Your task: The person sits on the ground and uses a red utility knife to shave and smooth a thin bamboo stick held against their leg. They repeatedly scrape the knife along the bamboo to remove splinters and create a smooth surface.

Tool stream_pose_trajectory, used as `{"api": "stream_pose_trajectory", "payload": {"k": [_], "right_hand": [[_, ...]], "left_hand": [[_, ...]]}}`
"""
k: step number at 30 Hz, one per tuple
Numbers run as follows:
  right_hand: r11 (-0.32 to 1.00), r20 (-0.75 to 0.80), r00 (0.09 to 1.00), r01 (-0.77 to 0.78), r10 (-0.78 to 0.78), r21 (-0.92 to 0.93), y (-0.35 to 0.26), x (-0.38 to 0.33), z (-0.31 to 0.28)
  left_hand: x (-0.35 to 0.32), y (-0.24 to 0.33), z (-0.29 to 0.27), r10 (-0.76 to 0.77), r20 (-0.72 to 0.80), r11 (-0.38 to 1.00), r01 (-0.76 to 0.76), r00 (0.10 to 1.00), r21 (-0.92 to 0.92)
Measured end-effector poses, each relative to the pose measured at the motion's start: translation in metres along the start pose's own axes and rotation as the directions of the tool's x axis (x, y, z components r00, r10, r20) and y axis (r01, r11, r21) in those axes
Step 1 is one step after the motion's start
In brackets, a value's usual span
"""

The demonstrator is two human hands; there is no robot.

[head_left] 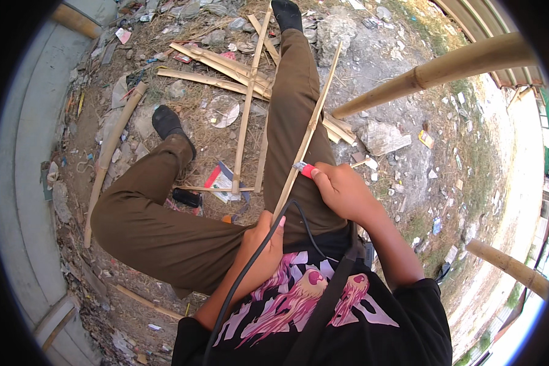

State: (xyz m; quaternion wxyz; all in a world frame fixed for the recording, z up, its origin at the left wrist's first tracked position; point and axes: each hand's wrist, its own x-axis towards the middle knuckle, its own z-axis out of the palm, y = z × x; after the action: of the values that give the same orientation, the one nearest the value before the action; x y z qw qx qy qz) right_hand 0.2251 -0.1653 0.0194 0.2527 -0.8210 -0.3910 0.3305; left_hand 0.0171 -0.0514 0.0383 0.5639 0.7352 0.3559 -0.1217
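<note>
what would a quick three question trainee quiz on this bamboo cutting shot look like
1. True or false: the right hand holds a red-handled knife against the thin bamboo strip.
2. Which hand grips the near end of the strip? A) left hand B) right hand C) neither
3. Fill in: the strip lies along the person's outstretched ____ leg.

Key
1. True: the blade meets the strip just ahead of the right hand.
2. A: the left hand closes round the strip's lower end, by the black cable.
3. Right: the left leg is bent to the side.
</note>
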Motion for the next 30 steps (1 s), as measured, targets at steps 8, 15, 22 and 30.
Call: {"api": "stream_pose_trajectory", "payload": {"k": [8, 15, 22, 30], "right_hand": [[0.673, 0.256, 0.951, -0.302, 0.17, 0.675, 0.028, 0.006, -0.01], [0.874, -0.208, 0.935, -0.166, 0.286, 0.458, -0.005, 0.009, 0.011], [0.891, -0.135, 0.937, -0.252, 0.322, 0.378, -0.03, 0.006, 0.016], [0.941, -0.278, 0.947, -0.063, 0.162, 0.334, -0.013, 0.006, 0.03]], "left_hand": [[-0.002, 0.002, -0.001, -0.008, -0.028, 0.999, 0.006, 1.0, -0.045], [0.0, 0.003, 0.001, -0.006, -0.022, 1.0, 0.006, 1.0, 0.008], [0.001, -0.002, 0.002, 0.092, -0.08, 0.995, -0.089, 0.993, 0.043], [0.002, 0.0, -0.001, 0.062, -0.043, 0.998, -0.06, 0.997, 0.035]]}}
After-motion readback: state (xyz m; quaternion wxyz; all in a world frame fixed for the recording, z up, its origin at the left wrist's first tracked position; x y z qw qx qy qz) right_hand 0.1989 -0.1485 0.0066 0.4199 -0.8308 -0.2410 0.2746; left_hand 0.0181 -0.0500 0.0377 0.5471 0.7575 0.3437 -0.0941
